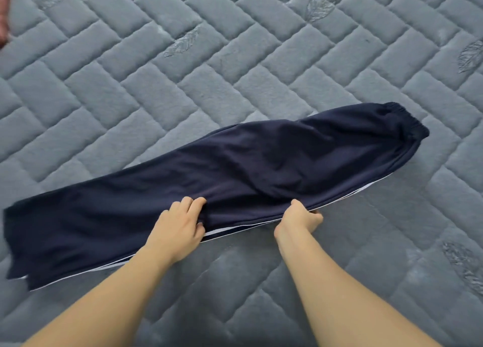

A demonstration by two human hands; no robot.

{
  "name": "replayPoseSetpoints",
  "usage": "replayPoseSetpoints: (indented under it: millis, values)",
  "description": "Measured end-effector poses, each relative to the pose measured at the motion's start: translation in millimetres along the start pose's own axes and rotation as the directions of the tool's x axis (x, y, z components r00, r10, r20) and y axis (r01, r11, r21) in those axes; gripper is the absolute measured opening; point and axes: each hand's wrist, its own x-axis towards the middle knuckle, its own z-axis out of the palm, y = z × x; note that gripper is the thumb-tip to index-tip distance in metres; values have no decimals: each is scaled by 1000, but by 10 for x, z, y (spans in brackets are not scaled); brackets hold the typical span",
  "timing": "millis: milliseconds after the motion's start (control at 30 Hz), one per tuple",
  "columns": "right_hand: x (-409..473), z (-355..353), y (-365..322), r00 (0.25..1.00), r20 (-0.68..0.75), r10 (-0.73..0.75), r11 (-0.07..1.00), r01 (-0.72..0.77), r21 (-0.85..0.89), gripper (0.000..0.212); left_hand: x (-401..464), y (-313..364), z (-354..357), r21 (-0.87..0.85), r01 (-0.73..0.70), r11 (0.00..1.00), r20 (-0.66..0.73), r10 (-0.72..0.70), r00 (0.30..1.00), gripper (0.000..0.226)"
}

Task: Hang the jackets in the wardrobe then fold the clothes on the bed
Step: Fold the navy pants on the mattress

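No readable text, labels, brands, numbers or signs anywhere in view.
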Motion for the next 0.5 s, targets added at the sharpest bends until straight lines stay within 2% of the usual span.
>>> replayPoseSetpoints:
  millis: [100, 233, 400, 500]
  values:
    - [-501, 121, 533, 996, 49, 72, 997, -70, -41, 48, -391, -570, 63, 140, 56, 989, 12, -58, 998, 53]
    - [-1090, 273, 1237, 984, 140, 112, 993, -104, -60, 35, -854, -1340, 124, 229, 212, 950, 92, -238, 967, 46]
    - [-1714, 439, 1877, 962, 214, 170, 983, -150, -104, 38, -1174, -2172, 186, 320, 80, 944, 182, -145, 973, 34]
    - [-2053, 547, 2126, 950, 232, 210, 970, -173, -169, 25, -1256, -2436, 121, 298, -42, 954, 308, -54, 950, 30]
